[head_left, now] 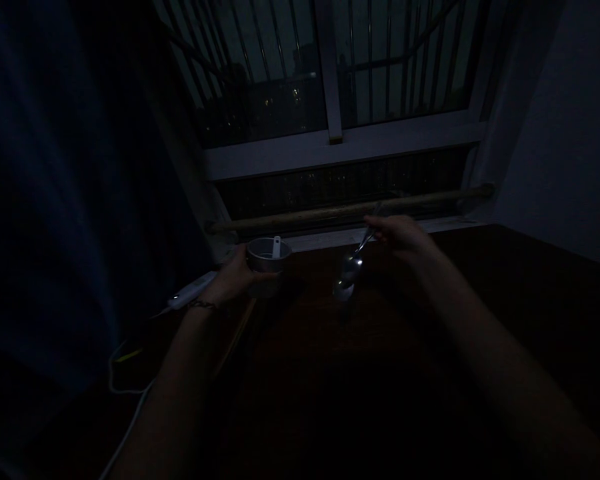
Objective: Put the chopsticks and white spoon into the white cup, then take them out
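My left hand (235,275) is wrapped round a grey metal cup (266,289), thumb across its front. A white handle (277,247) sticks up from inside the cup; its lower end is hidden. My right hand (403,235) pinches the upper handle of a shiny metal spoon (351,267), which points down and to the left. Whether a second piece of cutlery lies along it I cannot tell. Just under the spoon's bowl is a small pale, rounded object (341,292) on the dark wooden surface. Dim light hides its kind and whether the spoon touches it.
A white power strip (193,291) lies left of my left hand, with a white cable (130,391) running towards me. A small yellow strip (129,355) is near the cable. A dark blue curtain (55,167) hangs at left. Behind stands a barred window with a horizontal rail (325,213).
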`<state>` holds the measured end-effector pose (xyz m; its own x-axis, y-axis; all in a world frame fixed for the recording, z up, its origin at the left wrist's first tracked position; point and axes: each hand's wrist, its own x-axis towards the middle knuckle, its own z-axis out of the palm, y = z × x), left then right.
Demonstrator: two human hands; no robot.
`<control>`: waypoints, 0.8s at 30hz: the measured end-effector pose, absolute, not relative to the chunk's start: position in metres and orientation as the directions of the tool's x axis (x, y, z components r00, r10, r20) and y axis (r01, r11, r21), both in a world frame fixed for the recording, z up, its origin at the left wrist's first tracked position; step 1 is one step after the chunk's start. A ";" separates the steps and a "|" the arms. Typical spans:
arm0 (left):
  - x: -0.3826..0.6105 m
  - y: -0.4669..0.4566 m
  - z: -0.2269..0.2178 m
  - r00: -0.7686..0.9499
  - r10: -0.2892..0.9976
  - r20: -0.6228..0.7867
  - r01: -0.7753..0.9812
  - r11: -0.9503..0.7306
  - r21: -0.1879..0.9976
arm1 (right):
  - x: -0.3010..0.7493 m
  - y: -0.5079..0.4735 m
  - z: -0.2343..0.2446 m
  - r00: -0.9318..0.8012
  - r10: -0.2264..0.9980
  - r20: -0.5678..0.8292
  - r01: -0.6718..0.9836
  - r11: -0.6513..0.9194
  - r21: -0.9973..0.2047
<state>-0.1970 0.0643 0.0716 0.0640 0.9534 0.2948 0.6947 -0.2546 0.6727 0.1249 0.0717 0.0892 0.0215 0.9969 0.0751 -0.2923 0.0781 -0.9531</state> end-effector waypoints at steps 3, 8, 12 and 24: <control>-0.226 0.069 0.075 -0.044 0.922 0.384 0.769 -0.214 0.603 | 0.057 0.097 0.039 -0.102 0.990 -0.101 -0.194 -0.119 -0.974; -0.236 0.060 0.085 -0.096 0.920 0.380 0.752 -0.184 0.633 | -0.034 0.126 -0.021 -0.190 0.950 -0.247 -0.280 -0.294 -0.914; -0.227 0.050 0.092 -0.099 0.919 0.381 0.746 -0.185 0.640 | -0.071 0.138 -0.042 -0.186 0.931 -0.313 -0.285 -0.356 -0.890; -0.218 0.046 0.089 0.028 0.946 0.322 0.723 -0.242 0.648 | -0.096 0.142 -0.081 -0.193 0.909 -0.370 -0.218 -0.407 -0.887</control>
<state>-0.2176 0.0463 0.0888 0.0284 0.9464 0.3216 0.7227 -0.2418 0.6476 -0.0959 0.1420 -0.0810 -0.1930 0.9088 -0.3699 -0.2182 -0.4073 -0.8869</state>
